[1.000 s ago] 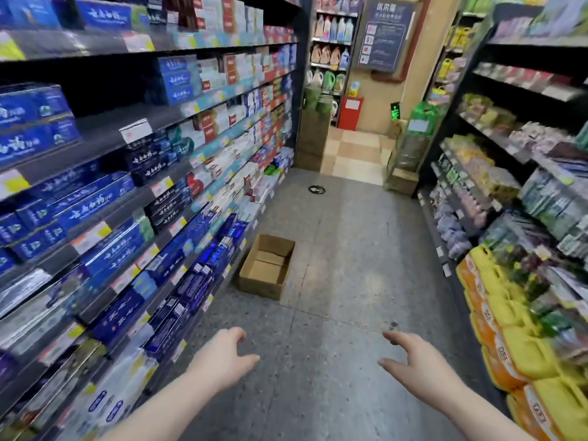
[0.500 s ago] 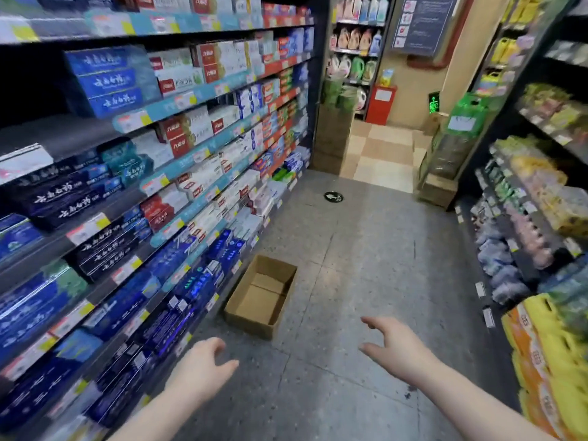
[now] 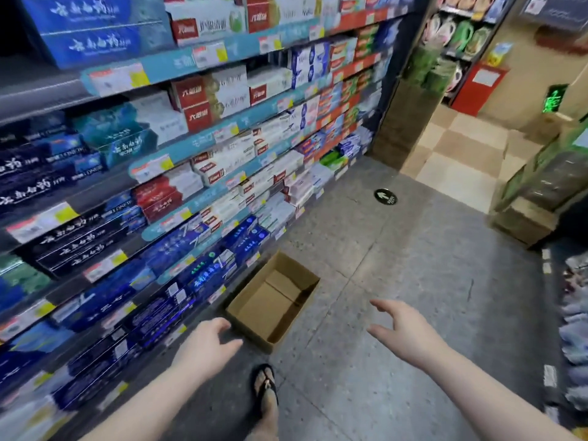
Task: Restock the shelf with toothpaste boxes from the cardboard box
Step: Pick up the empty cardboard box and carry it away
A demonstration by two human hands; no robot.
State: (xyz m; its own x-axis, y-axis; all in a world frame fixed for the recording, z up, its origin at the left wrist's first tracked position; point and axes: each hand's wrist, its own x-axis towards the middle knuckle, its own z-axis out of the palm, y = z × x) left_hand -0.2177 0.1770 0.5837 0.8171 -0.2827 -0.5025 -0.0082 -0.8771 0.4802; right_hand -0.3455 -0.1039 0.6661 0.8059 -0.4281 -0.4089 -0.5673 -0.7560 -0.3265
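Currently both hands, left (image 3: pixel 208 343) and right (image 3: pixel 404 331), hover empty with fingers spread just short of the open box (image 3: pixel 273 300), which sits on the floor (image 3: pixel 397 281) against the toothpaste-filled shelf (image 3: pixel 178 218).

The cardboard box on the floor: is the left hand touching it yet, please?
Cannot tell. In the head view the left hand overlaps the near corner of the cardboard box; contact or hovering is unclear.

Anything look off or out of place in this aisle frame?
The cardboard box on the floor beside the bottom shelf looks empty: only its bare bottom flaps show, no toothpaste boxes. Odd for a restocking source. Both the left hand and the right hand are open and empty.
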